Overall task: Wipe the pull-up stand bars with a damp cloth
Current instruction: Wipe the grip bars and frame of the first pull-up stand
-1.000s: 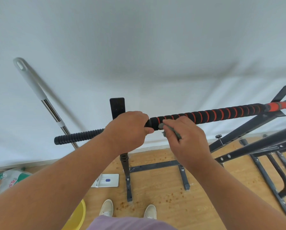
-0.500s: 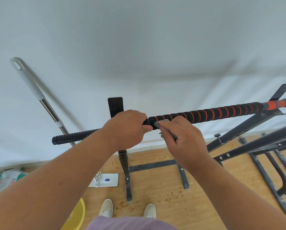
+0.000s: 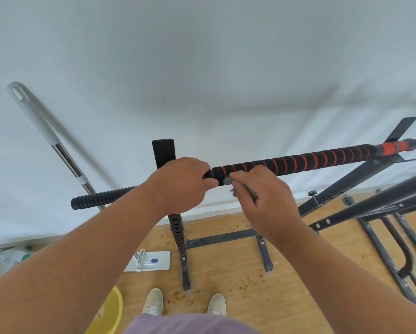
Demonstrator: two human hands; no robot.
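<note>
Pull-up bar (image 3: 298, 160): left hand (image 3: 180, 186) grips it; right hand (image 3: 262, 196) beside pinches grey cloth (image 3: 236, 186) against its underside.

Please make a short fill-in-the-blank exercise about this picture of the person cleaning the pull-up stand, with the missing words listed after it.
1. The left hand grips the foam-covered ____.
2. The right hand pinches a small grey ____ against the foam.
3. The spiral stripes on the bar's foam are ____.
4. Leaning on the wall at the left is a mop handle; the bowl on the floor below is ____.

Missing words: bar; cloth; red; yellow
</note>
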